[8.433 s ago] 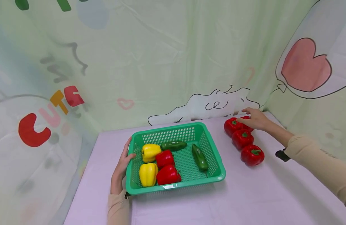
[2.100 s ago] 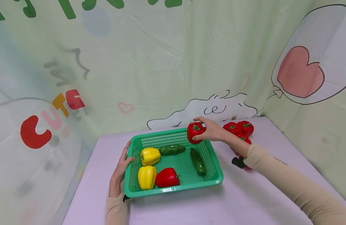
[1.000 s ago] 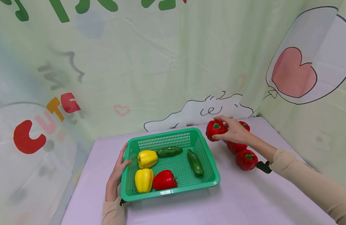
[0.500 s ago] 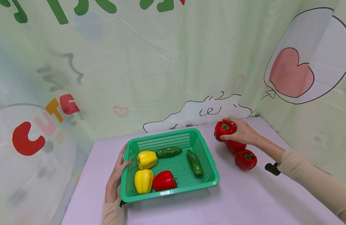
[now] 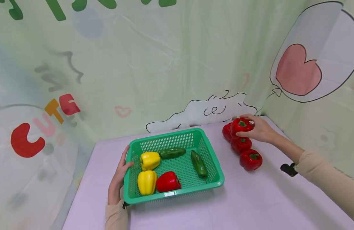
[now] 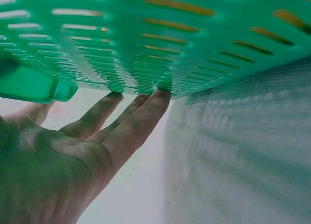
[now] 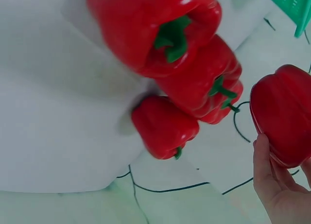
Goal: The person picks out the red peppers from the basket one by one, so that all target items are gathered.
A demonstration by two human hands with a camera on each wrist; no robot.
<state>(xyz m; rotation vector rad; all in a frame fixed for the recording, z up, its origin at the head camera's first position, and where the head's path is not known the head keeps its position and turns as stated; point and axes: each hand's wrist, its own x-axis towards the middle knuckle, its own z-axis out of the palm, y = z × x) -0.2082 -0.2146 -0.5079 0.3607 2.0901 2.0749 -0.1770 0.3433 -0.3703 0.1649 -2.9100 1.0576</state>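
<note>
My right hand [image 5: 258, 129] holds a red bell pepper [image 5: 241, 125] between thumb and fingers, at the far right over a cluster of other peppers. In the right wrist view this pepper [image 7: 284, 114] is off the table, beside that cluster. A near red bell pepper [image 5: 250, 159] and a middle one [image 5: 241, 144] lie there, with another [image 5: 227, 131] partly hidden by the held one. My left hand [image 5: 118, 175] grips the left side of a green plastic basket [image 5: 173, 193], thumb over the rim. In the left wrist view its fingertips [image 6: 160, 96] press the slotted basket from outside.
Inside the basket are two yellow bell peppers [image 5: 147, 182], one red bell pepper [image 5: 168, 182] and two long green peppers [image 5: 198, 163]. A pale purple cloth covers the table [image 5: 246, 204]. A printed curtain [image 5: 154, 70] hangs close behind its back edge.
A second red bell pepper has left the basket in my right hand, which carried it right to the table cluster. My left hand has stayed on the basket's left side.
</note>
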